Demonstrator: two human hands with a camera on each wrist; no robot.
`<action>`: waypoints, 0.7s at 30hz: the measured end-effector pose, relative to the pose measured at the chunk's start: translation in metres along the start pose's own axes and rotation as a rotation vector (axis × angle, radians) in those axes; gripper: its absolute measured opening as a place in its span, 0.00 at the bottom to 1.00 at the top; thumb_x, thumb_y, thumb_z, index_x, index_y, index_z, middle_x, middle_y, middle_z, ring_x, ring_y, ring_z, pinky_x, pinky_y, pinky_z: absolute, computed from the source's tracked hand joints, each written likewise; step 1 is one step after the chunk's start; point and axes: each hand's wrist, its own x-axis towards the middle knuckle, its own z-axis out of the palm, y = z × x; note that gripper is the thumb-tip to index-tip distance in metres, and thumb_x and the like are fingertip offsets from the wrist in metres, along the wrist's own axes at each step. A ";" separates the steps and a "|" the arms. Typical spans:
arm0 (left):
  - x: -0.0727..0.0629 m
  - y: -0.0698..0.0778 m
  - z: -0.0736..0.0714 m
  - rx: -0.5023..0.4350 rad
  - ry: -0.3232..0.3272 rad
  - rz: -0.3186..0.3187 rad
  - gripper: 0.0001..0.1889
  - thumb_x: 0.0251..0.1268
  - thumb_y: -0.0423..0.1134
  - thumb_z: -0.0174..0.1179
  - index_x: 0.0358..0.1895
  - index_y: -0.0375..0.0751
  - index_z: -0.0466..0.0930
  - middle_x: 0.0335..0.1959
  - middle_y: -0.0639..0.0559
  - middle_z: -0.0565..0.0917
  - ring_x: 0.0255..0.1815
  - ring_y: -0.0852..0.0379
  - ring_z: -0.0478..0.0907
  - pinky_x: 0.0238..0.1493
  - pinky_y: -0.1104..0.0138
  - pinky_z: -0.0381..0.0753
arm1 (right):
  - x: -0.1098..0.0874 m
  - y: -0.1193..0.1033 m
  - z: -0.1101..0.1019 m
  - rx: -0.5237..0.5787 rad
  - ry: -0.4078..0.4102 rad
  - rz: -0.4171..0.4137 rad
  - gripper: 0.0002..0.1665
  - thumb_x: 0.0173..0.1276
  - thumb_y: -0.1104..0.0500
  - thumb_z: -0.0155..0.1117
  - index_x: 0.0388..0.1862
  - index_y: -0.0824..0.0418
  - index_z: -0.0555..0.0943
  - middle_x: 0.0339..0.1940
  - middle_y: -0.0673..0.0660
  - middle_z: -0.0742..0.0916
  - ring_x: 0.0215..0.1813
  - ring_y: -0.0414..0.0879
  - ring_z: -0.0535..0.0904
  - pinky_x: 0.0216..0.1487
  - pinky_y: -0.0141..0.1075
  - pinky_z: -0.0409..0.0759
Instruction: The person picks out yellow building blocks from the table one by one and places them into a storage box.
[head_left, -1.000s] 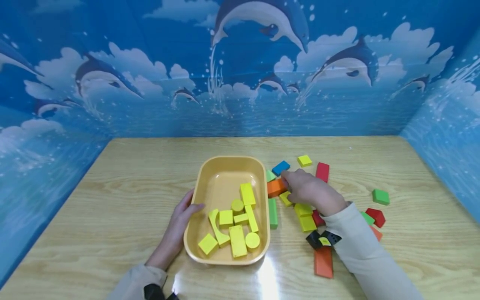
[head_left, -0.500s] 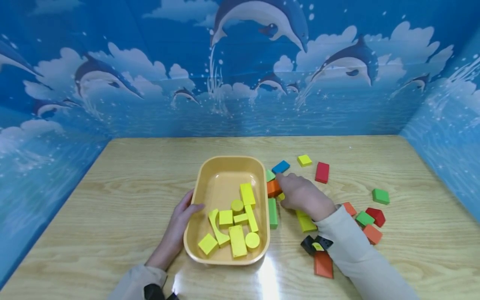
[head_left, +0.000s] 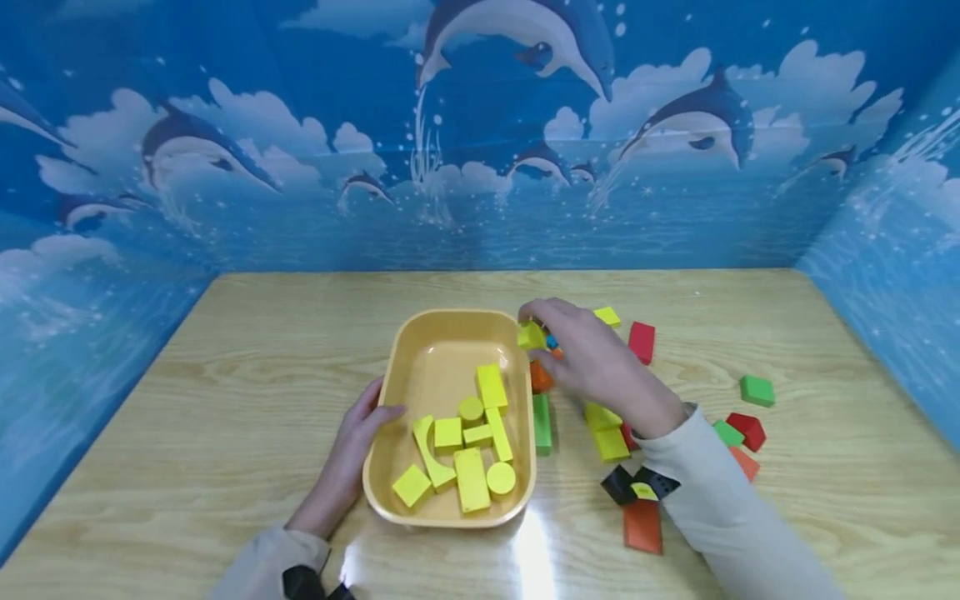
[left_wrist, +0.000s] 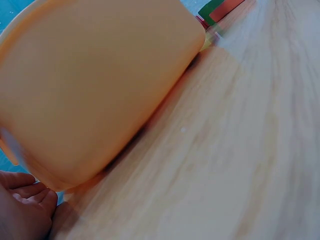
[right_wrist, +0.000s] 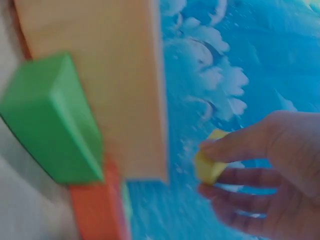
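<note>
A tan plastic tray [head_left: 431, 333] with several yellow blocks in its lower half stands on the table. My left hand [head_left: 349, 454] grips the tray's left side, thumb over the rim and fingers along the outer wall. In the left wrist view the outer wall of the tray [left_wrist: 100, 90] fills much of the picture. Between thumb and fingers, my right hand [head_left: 592, 358] pinches a small yellow block [head_left: 531, 336] at the tray's upper right rim. The right wrist view shows this yellow block [right_wrist: 209, 162] raised above the table, at the fingertips.
Right of the tray lie a green block [head_left: 542, 425] and an orange block [head_left: 540, 377]. Farther right are yellow blocks [head_left: 611, 444], a red block [head_left: 641, 342], a green block [head_left: 757, 390] and an orange-red block [head_left: 642, 527]. A dolphin-print backdrop [head_left: 480, 225] encloses the table.
My right hand has taken up a yellow block from beside the orange block and raised it to the tray's rim. The left hand stays on the tray.
</note>
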 end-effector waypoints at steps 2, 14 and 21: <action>0.000 0.001 0.000 -0.005 0.000 0.007 0.30 0.64 0.32 0.49 0.71 0.40 0.61 0.65 0.36 0.70 0.57 0.48 0.75 0.54 0.66 0.78 | 0.003 -0.004 0.010 -0.008 0.060 -0.100 0.25 0.59 0.65 0.71 0.56 0.62 0.76 0.50 0.57 0.83 0.48 0.51 0.80 0.47 0.43 0.82; 0.000 0.003 -0.001 0.016 -0.012 -0.005 0.32 0.64 0.34 0.49 0.73 0.40 0.58 0.68 0.39 0.68 0.62 0.43 0.71 0.56 0.67 0.77 | 0.009 -0.011 0.043 -0.247 0.084 -0.207 0.16 0.59 0.71 0.65 0.44 0.57 0.87 0.40 0.57 0.84 0.42 0.51 0.76 0.45 0.41 0.78; 0.000 0.002 -0.001 0.001 -0.015 -0.001 0.31 0.64 0.33 0.49 0.73 0.39 0.58 0.67 0.37 0.69 0.61 0.43 0.72 0.56 0.66 0.77 | 0.010 -0.014 0.043 -0.258 -0.003 -0.140 0.17 0.60 0.73 0.59 0.42 0.59 0.87 0.41 0.57 0.85 0.45 0.53 0.76 0.47 0.42 0.78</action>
